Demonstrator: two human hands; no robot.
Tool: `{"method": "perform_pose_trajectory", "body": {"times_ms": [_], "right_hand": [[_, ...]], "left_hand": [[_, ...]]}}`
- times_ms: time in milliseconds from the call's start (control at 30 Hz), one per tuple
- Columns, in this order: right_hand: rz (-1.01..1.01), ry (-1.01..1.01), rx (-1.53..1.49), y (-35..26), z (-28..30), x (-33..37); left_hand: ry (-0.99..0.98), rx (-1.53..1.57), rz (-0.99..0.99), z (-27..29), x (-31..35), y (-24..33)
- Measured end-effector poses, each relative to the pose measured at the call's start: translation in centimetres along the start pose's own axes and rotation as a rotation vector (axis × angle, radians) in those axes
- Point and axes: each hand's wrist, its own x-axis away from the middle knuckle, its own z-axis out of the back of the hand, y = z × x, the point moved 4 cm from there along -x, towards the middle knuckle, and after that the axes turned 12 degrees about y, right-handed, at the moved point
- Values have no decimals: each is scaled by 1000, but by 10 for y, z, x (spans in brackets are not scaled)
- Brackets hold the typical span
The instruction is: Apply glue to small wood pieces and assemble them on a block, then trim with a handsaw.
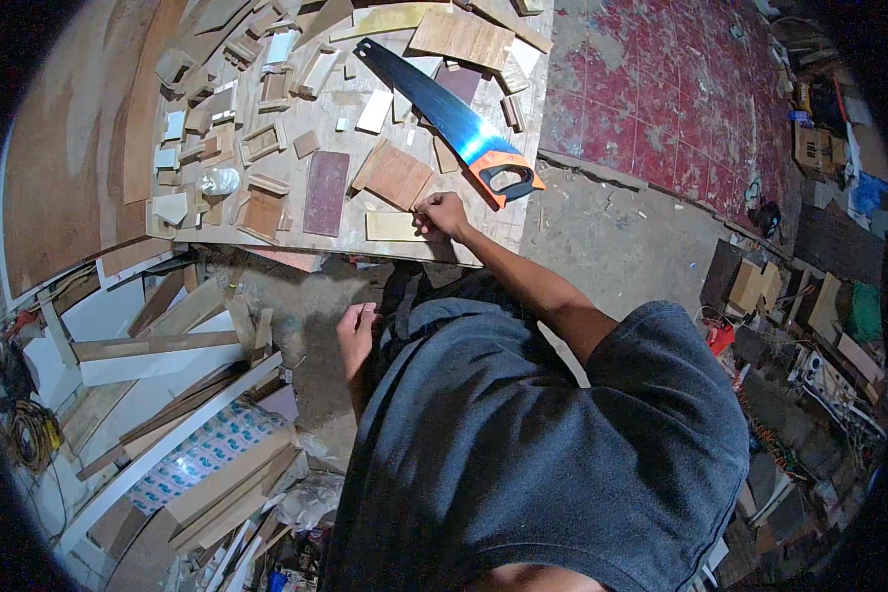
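My right hand (442, 215) reaches over the near edge of the plywood worktop, its fingers bent and pinched close together. The fingertips are at the lower corner of a brown square wooden panel (401, 177), just above the right end of a pale yellow wooden strip (393, 227). Whatever they may pinch is too small to make out. Off the table, by my body, my left hand (356, 338) hangs with loosely bent fingers and nothing visible in it. A handsaw (434, 107) with an orange and black handle lies beyond my right hand.
On the worktop (365, 143) lie a maroon board (326, 193), small wooden frames (262, 142), a clear plastic container (220, 182) and many offcuts. Planks and a patterned roll (207, 449) crowd the floor at left. A worn red floor (651, 118) and clutter are at right.
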Motion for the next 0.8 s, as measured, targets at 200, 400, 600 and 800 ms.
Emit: {"method": "perform_pose_trajectory", "body": {"times_ms": [200,400,600,800], "right_hand": [[-12,-23,-34,6,-1,-5],[-6,0,-20,6,-2,-6],[-7,-30,-67,9,-2,-9],[6,-36,-10,8,-2,-9]], "left_hand": [[16,-68,27,4,1,6],[-12,27,80,8,0,3],[-2,-6,41,6,2,7],[-8,-23,-1,2,0,0]]}}
